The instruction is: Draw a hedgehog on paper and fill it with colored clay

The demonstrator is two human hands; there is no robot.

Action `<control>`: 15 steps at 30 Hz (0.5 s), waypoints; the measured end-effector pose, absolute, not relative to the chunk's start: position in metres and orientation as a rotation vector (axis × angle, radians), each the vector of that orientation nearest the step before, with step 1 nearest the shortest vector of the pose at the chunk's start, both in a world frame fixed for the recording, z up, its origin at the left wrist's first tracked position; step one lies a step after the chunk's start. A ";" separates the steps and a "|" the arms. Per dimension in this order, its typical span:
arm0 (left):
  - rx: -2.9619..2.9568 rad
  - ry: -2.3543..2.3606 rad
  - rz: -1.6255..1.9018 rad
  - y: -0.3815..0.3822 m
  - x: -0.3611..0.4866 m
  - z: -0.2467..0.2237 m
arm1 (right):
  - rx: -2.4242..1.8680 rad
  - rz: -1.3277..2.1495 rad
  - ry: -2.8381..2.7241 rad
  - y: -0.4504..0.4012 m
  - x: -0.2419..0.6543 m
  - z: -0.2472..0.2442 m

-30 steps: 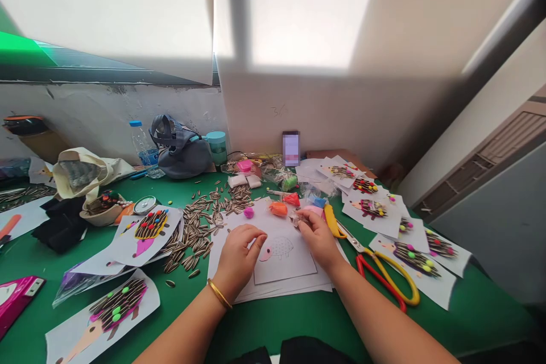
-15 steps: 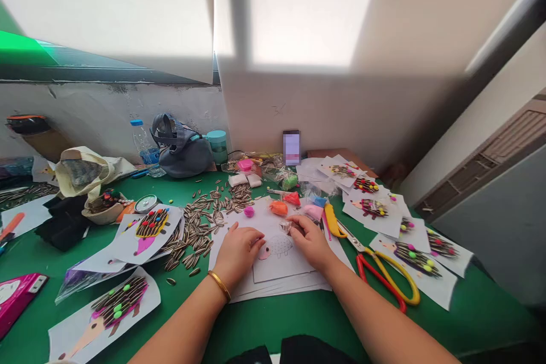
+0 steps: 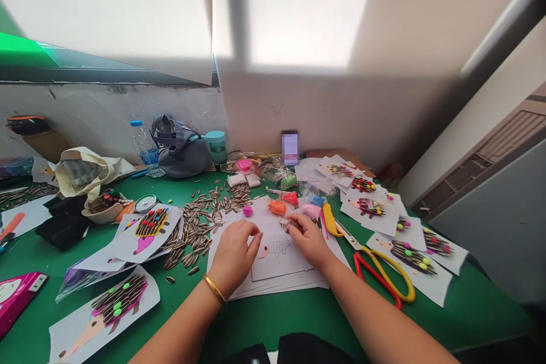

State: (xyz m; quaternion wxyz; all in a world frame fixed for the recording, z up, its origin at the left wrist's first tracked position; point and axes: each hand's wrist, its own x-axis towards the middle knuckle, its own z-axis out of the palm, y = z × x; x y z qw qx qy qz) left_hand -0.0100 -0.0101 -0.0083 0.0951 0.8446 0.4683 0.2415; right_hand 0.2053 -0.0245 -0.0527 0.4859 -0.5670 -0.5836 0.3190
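Note:
A white sheet with a hedgehog outline (image 3: 279, 245) lies before me on a stack of paper; the hedgehog's face is pink. At the drawing's left, my left hand (image 3: 236, 250), with a gold bangle at the wrist, is curled with thumb and forefinger tips close together. Anything between them is too small to see. My right hand (image 3: 307, 239) rests over the sheet's right side, its fingers closed on a small clear plastic wrapper (image 3: 284, 224). Just beyond the hands lie a magenta clay ball (image 3: 247, 211), orange clay (image 3: 277, 207), red clay (image 3: 290, 198) and pink clay (image 3: 311, 211).
Striped sunflower seeds (image 3: 194, 227) are strewn to the left. Red-and-yellow scissors (image 3: 375, 264) and a yellow-handled cutter (image 3: 330, 219) lie right. Hedgehog pictures covered in seeds (image 3: 412, 256) flank both sides. A phone (image 3: 290, 148) leans on the back wall, near a blue-grey bag (image 3: 183, 151).
My left hand has lifted slightly and drawn a little left, its fingers more curled and thumb brought up. My right hand stays at the wrapper. The view has shifted slightly.

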 end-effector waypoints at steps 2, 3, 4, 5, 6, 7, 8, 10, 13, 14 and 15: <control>2.522 1.331 0.699 -0.016 -0.011 0.002 | -1.374 0.775 -1.424 -0.024 0.205 -0.053; 2.535 1.306 0.665 -0.020 -0.011 0.007 | -1.373 0.774 -1.427 -0.024 0.205 -0.053; 2.540 1.299 0.635 -0.022 -0.012 0.011 | -1.372 0.773 -1.430 -0.024 0.206 -0.054; 2.546 1.296 0.609 -0.024 -0.014 0.013 | -1.370 0.771 -1.435 -0.023 0.206 -0.055; 2.551 1.298 0.594 -0.026 -0.015 0.014 | -1.370 0.768 -1.439 -0.023 0.206 -0.056; 2.557 1.303 0.589 -0.027 -0.017 0.013 | -1.370 0.764 -1.445 -0.023 0.206 -0.057; 2.560 1.311 0.588 -0.027 -0.019 0.011 | -1.371 0.760 -1.450 -0.023 0.207 -0.058; 2.544 1.329 0.566 -0.026 -0.022 0.002 | -1.373 0.752 -1.462 -0.023 0.206 -0.059; 2.442 1.357 0.533 -0.025 -0.026 -0.014 | -1.377 0.738 -1.476 -0.024 0.206 -0.059; 2.404 1.378 0.527 -0.025 -0.026 -0.018 | -1.379 0.735 -1.475 -0.024 0.206 -0.059; 2.381 1.397 0.517 -0.025 -0.026 -0.021 | -1.381 0.735 -1.472 -0.024 0.206 -0.059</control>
